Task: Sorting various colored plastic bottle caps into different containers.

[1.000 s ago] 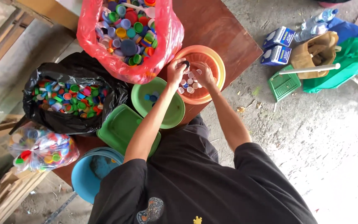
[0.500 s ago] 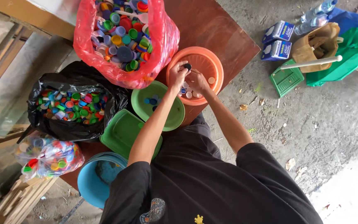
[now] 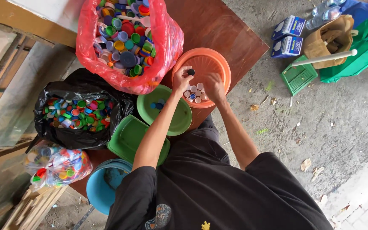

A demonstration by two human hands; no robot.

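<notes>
dark cap (image 3: 191, 72) pinched in left grip (image 3: 181, 81)

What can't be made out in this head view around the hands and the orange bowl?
- Right hand: palm faces down, so any cap in it is hidden.
- Orange bowl: near rim covered by both hands.
- Blue bucket: mostly behind the shoulder.
- Dark cap at the left hand: too small to identify.
</notes>
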